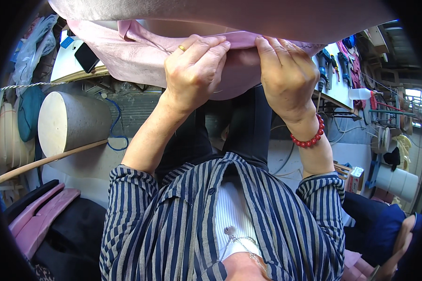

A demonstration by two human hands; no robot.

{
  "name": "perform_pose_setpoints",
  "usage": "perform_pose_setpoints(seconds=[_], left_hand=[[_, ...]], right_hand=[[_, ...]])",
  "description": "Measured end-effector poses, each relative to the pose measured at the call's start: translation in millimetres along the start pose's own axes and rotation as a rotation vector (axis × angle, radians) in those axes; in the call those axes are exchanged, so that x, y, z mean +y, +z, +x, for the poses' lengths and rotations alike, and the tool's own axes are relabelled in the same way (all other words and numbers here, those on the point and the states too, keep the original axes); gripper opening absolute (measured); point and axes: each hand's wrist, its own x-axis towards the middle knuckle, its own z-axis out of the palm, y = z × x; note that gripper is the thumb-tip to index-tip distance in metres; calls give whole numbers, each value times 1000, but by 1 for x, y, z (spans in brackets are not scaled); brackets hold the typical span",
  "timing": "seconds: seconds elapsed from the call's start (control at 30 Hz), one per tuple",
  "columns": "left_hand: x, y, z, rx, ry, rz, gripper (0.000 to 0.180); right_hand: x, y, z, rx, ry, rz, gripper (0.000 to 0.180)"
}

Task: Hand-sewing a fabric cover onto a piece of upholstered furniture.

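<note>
A pale pink, velvety fabric (122,58) hangs in front of me, its upper edge folded into a band. Above it bulges a large, smooth, pale padded shape (211,13), cut off by the top of the view. My left hand (194,70), with a gold ring, pinches the folded edge near the middle. A short way to its right, my right hand (286,77) grips the same edge, fingertips tucked against the cloth under the padded shape. A red bead bracelet (309,139) circles my right wrist. Whatever lies beneath the fingertips is hidden.
On the left, a dark phone (86,57) lies on a white tabletop, near a large pale cylinder (75,122) and a wooden pole (51,160). To the right, power tools (323,70) and a white bottle (359,93) rest on a table. Another person (384,229) is at lower right.
</note>
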Motion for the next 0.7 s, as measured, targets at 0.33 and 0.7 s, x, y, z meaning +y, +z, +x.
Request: perform_pose_setpoints(seconds=[0.33, 0.7], left_hand=[[0, 5, 4, 87, 19, 22, 14], [7, -7, 10, -154, -18, 63, 15]], right_hand=[[2, 16, -5, 131, 17, 44, 16], [-5, 5, 2, 72, 48, 20, 12]])
